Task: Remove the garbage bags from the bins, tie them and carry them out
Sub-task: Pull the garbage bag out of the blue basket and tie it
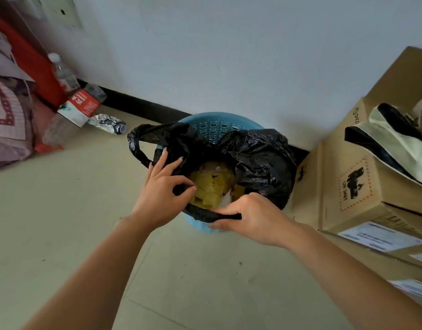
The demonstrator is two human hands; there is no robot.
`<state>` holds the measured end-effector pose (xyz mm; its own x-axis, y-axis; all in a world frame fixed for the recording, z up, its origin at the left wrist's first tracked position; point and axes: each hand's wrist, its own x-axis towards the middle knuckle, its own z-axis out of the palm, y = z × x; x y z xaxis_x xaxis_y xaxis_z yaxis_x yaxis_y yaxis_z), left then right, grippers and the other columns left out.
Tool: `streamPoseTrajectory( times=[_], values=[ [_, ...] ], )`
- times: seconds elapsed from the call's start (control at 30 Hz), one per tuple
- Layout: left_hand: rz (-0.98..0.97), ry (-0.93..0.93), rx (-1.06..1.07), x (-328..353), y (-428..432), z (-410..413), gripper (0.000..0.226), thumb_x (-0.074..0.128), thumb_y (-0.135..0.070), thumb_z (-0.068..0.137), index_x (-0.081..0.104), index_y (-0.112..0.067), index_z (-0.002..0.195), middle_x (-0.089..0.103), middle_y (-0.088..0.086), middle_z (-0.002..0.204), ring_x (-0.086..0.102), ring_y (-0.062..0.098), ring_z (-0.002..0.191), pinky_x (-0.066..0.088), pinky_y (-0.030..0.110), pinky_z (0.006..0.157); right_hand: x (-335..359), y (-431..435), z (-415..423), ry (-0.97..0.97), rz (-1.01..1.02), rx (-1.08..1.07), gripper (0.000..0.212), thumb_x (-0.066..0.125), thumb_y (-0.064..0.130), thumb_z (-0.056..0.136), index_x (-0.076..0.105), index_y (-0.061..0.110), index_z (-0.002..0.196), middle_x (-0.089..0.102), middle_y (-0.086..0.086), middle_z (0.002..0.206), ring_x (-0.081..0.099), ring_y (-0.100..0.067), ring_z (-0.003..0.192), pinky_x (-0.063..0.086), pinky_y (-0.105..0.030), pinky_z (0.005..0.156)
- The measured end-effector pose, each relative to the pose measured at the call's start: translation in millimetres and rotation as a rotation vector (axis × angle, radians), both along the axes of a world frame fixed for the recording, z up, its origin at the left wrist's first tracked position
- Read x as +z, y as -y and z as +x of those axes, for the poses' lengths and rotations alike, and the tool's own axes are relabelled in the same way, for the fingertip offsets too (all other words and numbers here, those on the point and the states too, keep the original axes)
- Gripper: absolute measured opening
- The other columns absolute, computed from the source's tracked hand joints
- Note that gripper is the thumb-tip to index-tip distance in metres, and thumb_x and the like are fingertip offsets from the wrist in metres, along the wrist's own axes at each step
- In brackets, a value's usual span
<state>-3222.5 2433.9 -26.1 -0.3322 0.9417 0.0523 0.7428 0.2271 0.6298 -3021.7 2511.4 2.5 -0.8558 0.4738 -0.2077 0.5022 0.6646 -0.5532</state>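
A black garbage bag sits in a blue perforated bin on the floor against the wall. The left hand pinches the bag's near-left rim; the right hand is closed around its near edge. Yellow scraps lie inside

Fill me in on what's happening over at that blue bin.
A person is working a black bag loose from the blue bin. The right hand grips the bag's near rim, and the left hand pinches its left edge. The bag is still in the bin, open and untied, with yellow scraps showing inside. One handle loop hangs over the left side.
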Motion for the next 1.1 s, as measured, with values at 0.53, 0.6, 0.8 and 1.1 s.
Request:
streamPoseTrajectory(
  times=[0.53, 0.6, 0.8, 1.1],
  values=[
    [-0.127, 0.196, -0.035, 20, -1, -12, 0.013, 0.072, -0.039, 0.076, 0.076, -0.028, 0.082, 0.048, -0.008, 0.142, 0.003, 0.013, 0.147, 0.013, 0.037, 0.118, -11, -20, -32, -0.091, 0.105, -0.317, 0.038, 0.051, 0.032, 0.098, 0.055, 0.003, 0.074, 0.053, -0.008, 0.062, 0.052, -0.030, 0.063, 0.041, -0.039, 0.059],
    [-0.065, 0.145, 0.040, 15, -8, -8, 0.017, 0.071, -0.033, 0.081, 0.077, -0.019, 0.089, 0.059, -0.004, 0.132, 0.022, 0.018, 0.144, 0.020, 0.037, 0.115, -4, -16, -29, -0.126, 0.089, -0.314, 0.034, 0.049, 0.039, 0.097, 0.060, 0.009, 0.083, 0.060, -0.003, 0.068, 0.058, -0.024, 0.066, 0.046, -0.040, 0.062],
    [0.065, 0.050, 0.282, 19, -19, 16, 0.020, 0.066, -0.035, 0.086, 0.075, -0.017, 0.083, 0.069, -0.001, 0.076, 0.063, 0.019, 0.074, 0.051, 0.036, 0.069, 21, -1, -11, 0.097, -0.022, -0.254, 0.071, 0.053, 0.083, 0.068, 0.058, 0.025, 0.109, 0.066, 0.012, 0.097, 0.064, -0.008, 0.086, 0.056, -0.033, 0.073],
    [0.140, 0.189, 0.348, 20, -18, 23, 0.024, 0.068, -0.031, 0.086, 0.075, -0.009, 0.084, 0.069, 0.001, 0.077, 0.055, 0.001, 0.067, 0.049, 0.019, 0.065, 13, 7, -21, 0.060, 0.318, -0.238, 0.034, 0.058, 0.021, 0.089, 0.038, 0.016, 0.062, 0.040, 0.001, 0.058, 0.050, -0.032, 0.066, 0.032, -0.032, 0.056]
  ],
)
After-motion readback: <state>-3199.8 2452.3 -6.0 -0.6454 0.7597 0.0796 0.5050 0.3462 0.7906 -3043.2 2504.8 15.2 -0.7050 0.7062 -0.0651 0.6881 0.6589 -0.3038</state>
